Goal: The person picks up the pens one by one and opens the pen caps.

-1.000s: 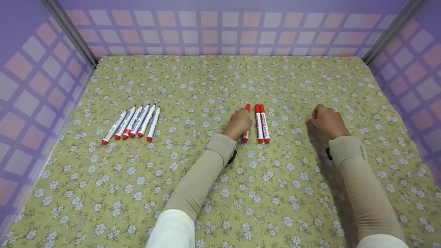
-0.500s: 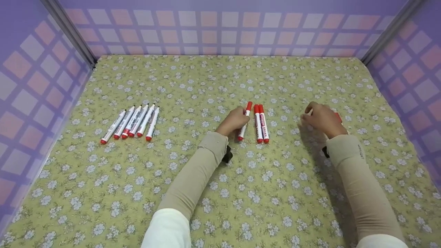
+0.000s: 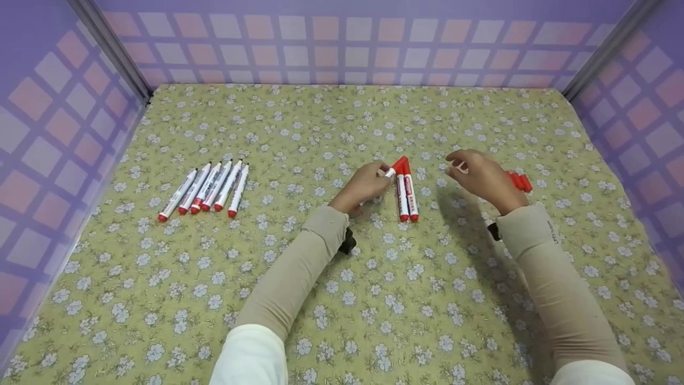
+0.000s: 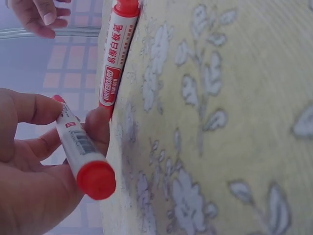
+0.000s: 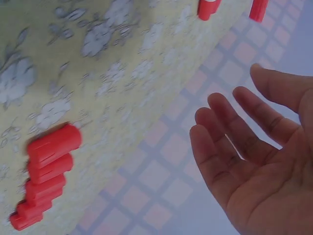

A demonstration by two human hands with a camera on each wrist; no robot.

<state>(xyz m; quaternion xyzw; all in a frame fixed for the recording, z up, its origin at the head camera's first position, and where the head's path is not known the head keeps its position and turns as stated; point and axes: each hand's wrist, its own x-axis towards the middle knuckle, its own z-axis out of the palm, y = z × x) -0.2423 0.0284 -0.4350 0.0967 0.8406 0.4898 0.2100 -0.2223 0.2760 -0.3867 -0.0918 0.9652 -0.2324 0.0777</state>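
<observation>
My left hand (image 3: pixel 364 186) pinches a whiteboard marker (image 4: pixel 78 139) between thumb and fingers. It is tilted in the head view, its red cap (image 3: pixel 397 165) pointing up and right. Two capped markers (image 3: pixel 411 198) lie side by side just right of it, and the held one's cap overlaps their caps in this view. My right hand (image 3: pixel 480 174) is over the cloth further right, holding nothing. Its fingers (image 5: pixel 222 166) are spread and slightly bent in the right wrist view. Several loose red caps (image 5: pixel 49 161) lie in a row beside it, partly hidden by that hand in the head view.
At the left, several uncapped white markers (image 3: pixel 214 187) lie in a slanted row, dark tips away from me and red ends nearer. A floral cloth (image 3: pixel 320 128) covers the table. Purple checked panels (image 3: pixel 342 45) stand at the back and both sides.
My left hand has lifted a marker off the cloth and tilted its cap rightward. My right hand has come away from the loose caps, moving left and up, its fingers opening.
</observation>
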